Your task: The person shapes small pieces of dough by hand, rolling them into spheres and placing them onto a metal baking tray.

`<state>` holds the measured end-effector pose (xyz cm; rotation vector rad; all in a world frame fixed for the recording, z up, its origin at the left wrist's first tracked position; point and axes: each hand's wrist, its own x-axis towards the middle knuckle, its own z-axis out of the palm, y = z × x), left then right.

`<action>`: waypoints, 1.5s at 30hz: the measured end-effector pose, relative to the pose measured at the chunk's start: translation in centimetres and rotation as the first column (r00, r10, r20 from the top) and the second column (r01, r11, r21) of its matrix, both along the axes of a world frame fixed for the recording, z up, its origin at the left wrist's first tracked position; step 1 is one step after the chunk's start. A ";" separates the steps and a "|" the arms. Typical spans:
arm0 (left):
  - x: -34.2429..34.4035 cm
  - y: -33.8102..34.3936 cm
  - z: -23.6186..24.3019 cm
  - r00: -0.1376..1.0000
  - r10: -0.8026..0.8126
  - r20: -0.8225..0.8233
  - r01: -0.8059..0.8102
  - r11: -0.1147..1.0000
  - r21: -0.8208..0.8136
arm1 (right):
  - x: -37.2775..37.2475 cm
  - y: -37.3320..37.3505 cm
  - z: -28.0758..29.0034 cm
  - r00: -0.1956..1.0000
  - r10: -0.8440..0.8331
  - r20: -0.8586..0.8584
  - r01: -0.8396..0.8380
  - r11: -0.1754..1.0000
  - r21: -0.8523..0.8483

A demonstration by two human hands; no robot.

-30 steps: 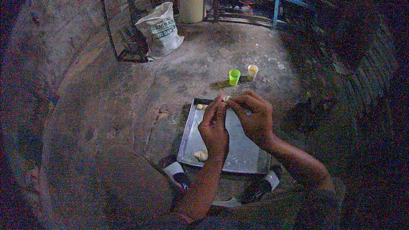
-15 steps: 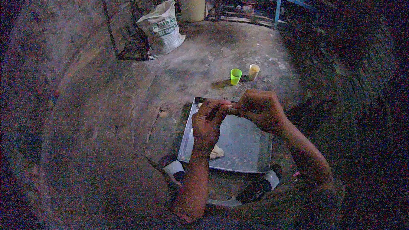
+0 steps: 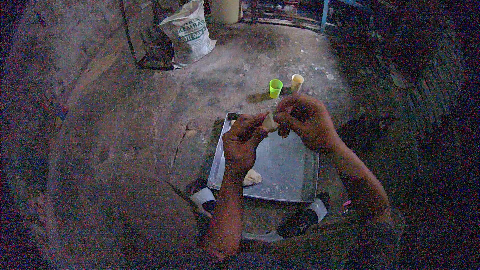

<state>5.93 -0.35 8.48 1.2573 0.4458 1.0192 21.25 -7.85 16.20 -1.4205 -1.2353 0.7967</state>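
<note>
Above a grey metal tray (image 3: 292, 180) on the concrete floor, my left hand (image 3: 242, 142) and my right hand (image 3: 307, 120) meet. Both pinch a small pale lump of dough (image 3: 270, 122) between their fingertips. Another pale dough piece (image 3: 252, 176) lies on the tray near its front left, partly behind my left wrist. A further small piece at the tray's far left corner is mostly hidden by my left hand.
A green cup (image 3: 275, 88) and a tan cup (image 3: 297, 83) stand on the floor beyond the tray. A white sack (image 3: 188, 32) leans by a dark frame (image 3: 145, 30), with a pale bucket (image 3: 225, 0) and blue shelving (image 3: 300, 0) behind. My sandalled feet (image 3: 300, 217) sit below the tray.
Both hands stay together on the dough lump, working it. They have shifted slightly in the picture, and the piece on the tray shows more beside my left wrist.
</note>
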 end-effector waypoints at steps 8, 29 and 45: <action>0.1 0.2 -1.2 0.970 0.069 0.233 -0.100 0.987 0.127 | -1.1 -0.8 0.8 0.905 0.014 0.426 -0.004 1.000 -0.025; 0.0 -1.4 -0.4 0.960 0.276 0.043 -0.279 0.937 0.212 | -2.0 -0.3 -1.1 0.917 -0.124 0.380 0.072 0.986 0.149; 1.0 -2.0 -1.1 0.989 0.145 -0.029 -0.144 0.989 0.036 | -1.1 -0.2 -1.5 0.976 -0.096 0.198 0.085 0.994 0.064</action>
